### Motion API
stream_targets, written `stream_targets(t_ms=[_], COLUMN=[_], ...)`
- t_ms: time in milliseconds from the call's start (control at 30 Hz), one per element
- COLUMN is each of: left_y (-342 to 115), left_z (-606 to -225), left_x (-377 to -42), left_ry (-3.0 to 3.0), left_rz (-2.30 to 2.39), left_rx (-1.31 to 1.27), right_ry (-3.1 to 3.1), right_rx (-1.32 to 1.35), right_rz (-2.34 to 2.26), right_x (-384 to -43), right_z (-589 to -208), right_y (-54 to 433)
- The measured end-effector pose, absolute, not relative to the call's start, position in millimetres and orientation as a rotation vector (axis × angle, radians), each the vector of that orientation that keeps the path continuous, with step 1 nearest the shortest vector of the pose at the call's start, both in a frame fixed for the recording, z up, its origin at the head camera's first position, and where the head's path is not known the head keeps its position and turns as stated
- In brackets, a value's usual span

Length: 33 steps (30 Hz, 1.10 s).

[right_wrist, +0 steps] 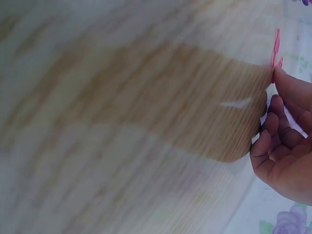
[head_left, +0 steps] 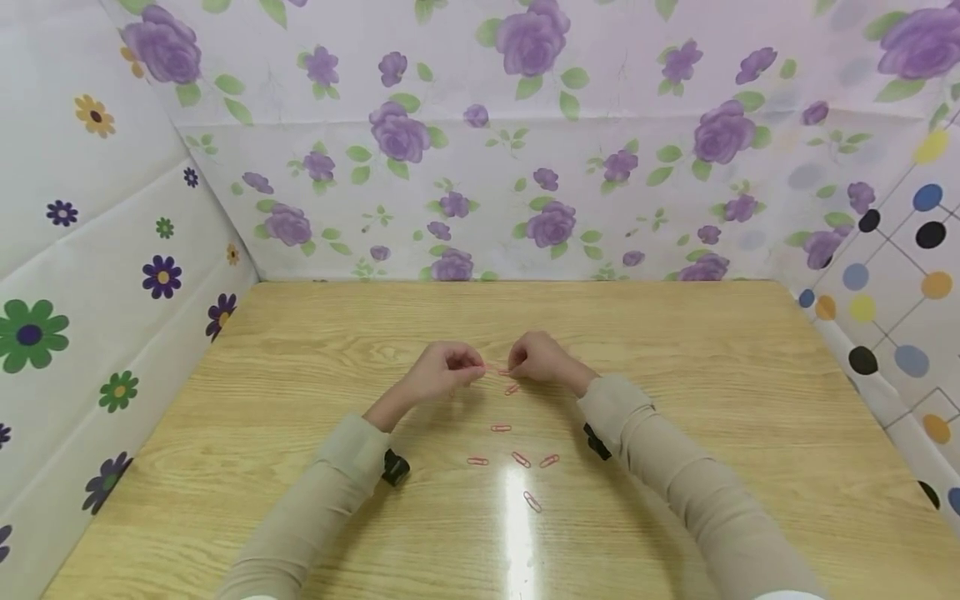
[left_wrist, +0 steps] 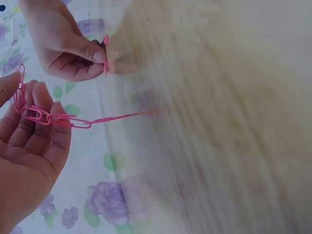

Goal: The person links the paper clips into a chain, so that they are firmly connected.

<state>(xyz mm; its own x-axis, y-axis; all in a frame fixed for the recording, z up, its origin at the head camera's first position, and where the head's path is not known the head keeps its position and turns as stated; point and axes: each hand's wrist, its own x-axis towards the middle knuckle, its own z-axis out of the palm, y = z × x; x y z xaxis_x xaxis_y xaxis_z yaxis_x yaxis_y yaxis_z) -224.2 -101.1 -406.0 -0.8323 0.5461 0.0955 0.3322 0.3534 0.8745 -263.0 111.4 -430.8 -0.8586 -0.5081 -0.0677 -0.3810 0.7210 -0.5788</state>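
Note:
Pinched between the left hand's (head_left: 442, 371) thumb and finger is the end of a chain of pink paper clips (left_wrist: 63, 118). Its linked clips lie across the fingers and trail down toward the tabletop in the left wrist view. Opposite it, the right hand (head_left: 543, 360) has its thumb and fingertips on a pink paper clip (right_wrist: 276, 46) at the table surface, pinching it. Another loose paper clip (head_left: 512, 389) lies just in front of the right fingertips. The two hands are a short gap apart.
Several loose pink paper clips (head_left: 501, 428) are scattered on the wooden table (head_left: 337, 333) between the forearms, one paper clip (head_left: 532, 502) nearest the body. Flowered sheeting (head_left: 465, 167) stands behind the far edge, and patterned sheets flank both sides.

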Motion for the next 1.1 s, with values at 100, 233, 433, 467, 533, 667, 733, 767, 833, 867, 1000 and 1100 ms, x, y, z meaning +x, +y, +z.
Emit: stream_targets(t_ms=[100, 233, 433, 467, 533, 667, 733, 767, 833, 867, 1000, 1100], left_y=[-102, -101, -96, -94, -91, -83, -79, -77, -74, -73, -69, -69], left_z=[-408, -410, -413, -412, -411, -409, -409, -409, -409, -409, -410, -410], left_x=[-227, -229, -231, -230, -229, -226, -224, -223, -221, -220, -216, -214], left_ry=[2.370, 2.358, 2.392, 2.415, 2.476, 2.599, 2.641, 2.664, 2.711, 2.729, 2.781, 2.800], left_rz=[1.489, 1.492, 1.479, 1.466, 1.425, 1.344, 1.317, 1.300, 1.265, 1.255, 1.233, 1.232], left_rx=[0.777, 0.783, 0.836, 0.856, 0.935, 1.171, 1.277, 1.320, 1.397, 1.432, 1.525, 1.554], right_ry=[2.731, 2.696, 2.559, 2.524, 2.446, 2.319, 2.258, 2.228, 2.157, 2.120, 1.998, 1.944], right_rx=[-0.735, -0.724, -0.609, -0.592, -0.559, -0.447, -0.377, -0.348, -0.292, -0.267, -0.197, -0.152], right_rz=[-0.779, -0.865, -1.209, -1.266, -1.372, -1.503, -1.551, -1.576, -1.638, -1.673, -1.793, -1.849], right_x=[-261, -257, -249, -248, -244, -237, -233, -231, -227, -225, -217, -215], right_z=[-432, -429, -418, -416, -411, -405, -402, -401, -400, -399, -399, -399], right_y=[112, 118, 135, 138, 142, 147, 147, 147, 146, 145, 143, 143])
